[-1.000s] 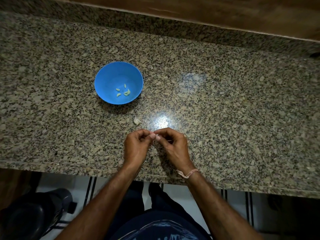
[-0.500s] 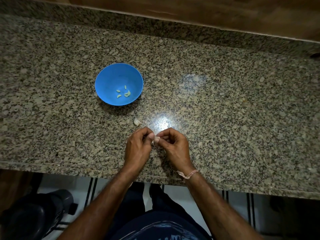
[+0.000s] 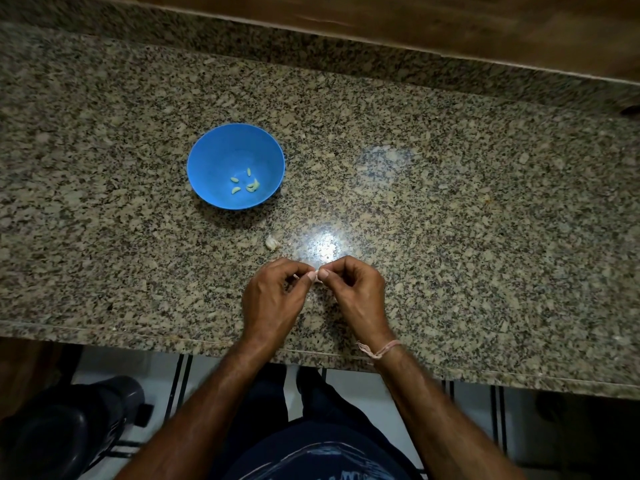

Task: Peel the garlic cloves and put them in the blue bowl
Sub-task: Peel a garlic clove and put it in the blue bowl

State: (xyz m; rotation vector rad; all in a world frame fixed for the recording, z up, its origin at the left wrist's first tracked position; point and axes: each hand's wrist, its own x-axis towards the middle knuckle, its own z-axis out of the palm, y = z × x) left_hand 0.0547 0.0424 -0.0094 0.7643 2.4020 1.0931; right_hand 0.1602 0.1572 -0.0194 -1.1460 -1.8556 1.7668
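1 head-worn camera looks steeply down, close over the granite counter (image 3: 450,209).

Beyond the left hand (image 3: 273,299) and right hand (image 3: 356,292), one unpeeled clove (image 3: 272,242) lies close ahead on the granite counter (image 3: 450,237). Farther ahead-left stands the blue bowl (image 3: 207,161). To the right and far left, bare counter runs unobstructed to the raised back ledge (image 3: 311,39).
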